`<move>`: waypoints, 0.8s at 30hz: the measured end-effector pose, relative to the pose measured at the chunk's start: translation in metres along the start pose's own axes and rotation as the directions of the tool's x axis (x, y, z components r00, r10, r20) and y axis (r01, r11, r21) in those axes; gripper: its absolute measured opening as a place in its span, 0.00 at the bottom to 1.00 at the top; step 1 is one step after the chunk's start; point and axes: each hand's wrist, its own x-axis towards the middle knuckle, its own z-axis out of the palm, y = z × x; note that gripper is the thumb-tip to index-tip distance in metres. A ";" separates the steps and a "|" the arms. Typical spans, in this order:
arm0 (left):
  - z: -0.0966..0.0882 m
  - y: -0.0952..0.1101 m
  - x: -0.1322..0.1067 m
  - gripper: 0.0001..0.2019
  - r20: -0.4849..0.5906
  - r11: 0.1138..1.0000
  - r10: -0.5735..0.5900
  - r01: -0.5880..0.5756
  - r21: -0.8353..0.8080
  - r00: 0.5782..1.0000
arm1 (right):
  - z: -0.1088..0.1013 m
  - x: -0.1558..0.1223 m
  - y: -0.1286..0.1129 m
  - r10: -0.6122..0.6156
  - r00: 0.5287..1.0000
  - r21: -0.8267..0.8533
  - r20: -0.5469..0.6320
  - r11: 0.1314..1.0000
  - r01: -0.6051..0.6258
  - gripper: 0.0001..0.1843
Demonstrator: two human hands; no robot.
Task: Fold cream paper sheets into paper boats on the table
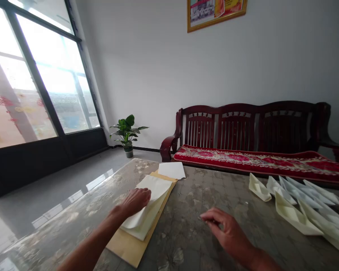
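Note:
A stack of white paper sheets (152,199) lies on a brown envelope (130,246) at the table's left. My left hand (135,200) rests on the stack, fingers curled over the top sheet and lifting its edge. My right hand (223,227) hovers low over the bare marbled tabletop (197,195), fingers loosely bent, holding nothing. A single white sheet (172,170) lies beyond the stack.
Several folded paper boats (296,205) sit in rows at the table's right. Behind the table stands a dark wooden bench (243,128) with a red cushion. A potted plant (127,133) stands on the floor by the large window.

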 end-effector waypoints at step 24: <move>-0.018 -0.043 -0.019 0.14 -0.263 0.827 -0.525 0.412 -0.383 0.810 | 0.108 0.101 -0.010 0.032 0.982 -0.120 0.185 0.993 -0.010 0.18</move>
